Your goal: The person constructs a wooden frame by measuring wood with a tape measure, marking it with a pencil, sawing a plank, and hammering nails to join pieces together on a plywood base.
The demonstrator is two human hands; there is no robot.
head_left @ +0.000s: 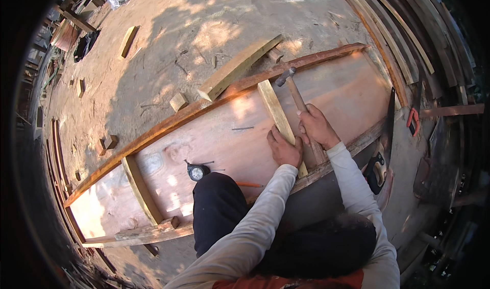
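Head view: we've got both hands busy over a long plywood panel (332,87) edged with reddish-brown wood. Our left hand (283,148) is curled over the lower half of a pale wooden crosspiece (275,109), thumb on one side and fingers on the other. Our right hand (317,127) is wrapped around the handle of a hammer (295,92), roughly midway along, with the metal head pointing away from us near the crosspiece's far end.

The crosspiece lies across the panel between the long edges. Going by looks, it should be stiff and fairly light, not fragile, maybe a bit splintery, and bare wood shouldn't be slippery. We'd hold it near the middle, fingers clear of the ends.

The hammer's probably head-heavy with a rigid wooden handle. Gripping mid-handle like this should give us control; nearer the butt would give more swing.

Loose nail (242,129) on the panel to our left, with a tape measure (197,171) and an orange pencil (249,184) by our knee. Saw (386,138) is over on the right.
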